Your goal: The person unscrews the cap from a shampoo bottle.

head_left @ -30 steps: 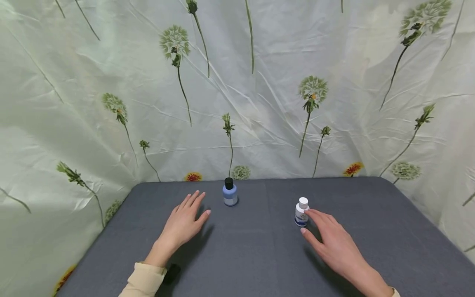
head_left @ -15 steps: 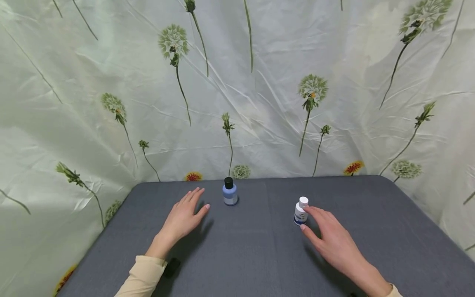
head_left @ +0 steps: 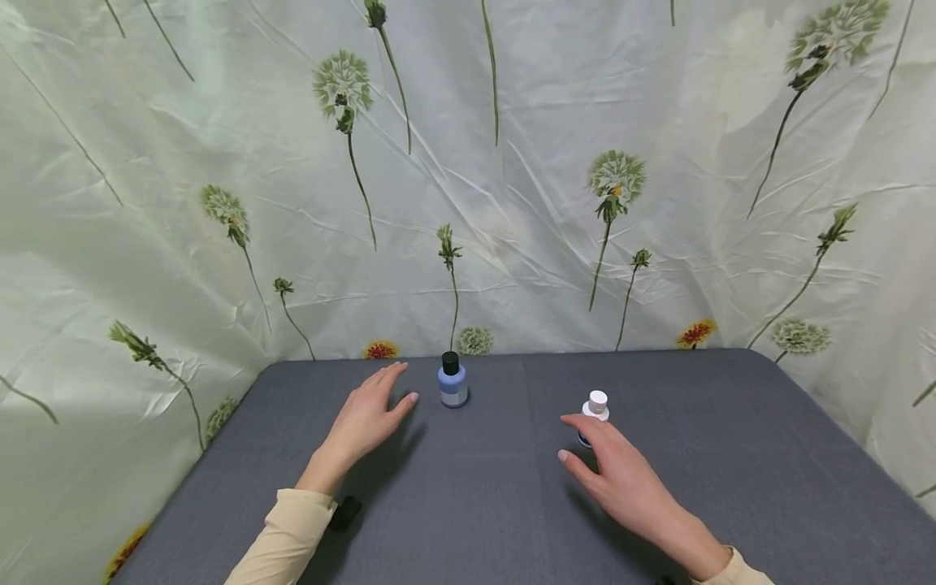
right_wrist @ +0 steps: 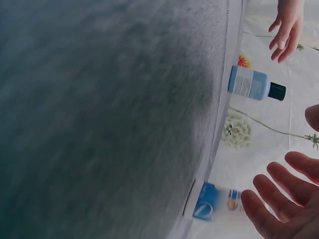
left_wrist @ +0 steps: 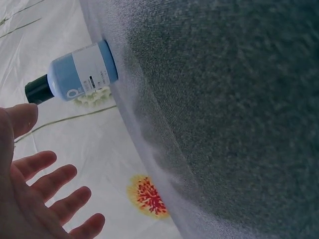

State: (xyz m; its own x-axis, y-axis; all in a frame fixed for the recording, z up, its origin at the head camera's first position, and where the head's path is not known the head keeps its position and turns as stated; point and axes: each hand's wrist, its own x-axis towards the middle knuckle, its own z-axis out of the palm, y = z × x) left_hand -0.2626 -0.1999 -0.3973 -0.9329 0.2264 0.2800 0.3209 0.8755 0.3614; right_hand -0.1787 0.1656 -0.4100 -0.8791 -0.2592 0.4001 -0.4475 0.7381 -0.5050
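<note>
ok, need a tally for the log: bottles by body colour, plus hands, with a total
Blue bottle: 1
White bottle: 1
Hands, left hand and right hand: 2
Total: 4
</note>
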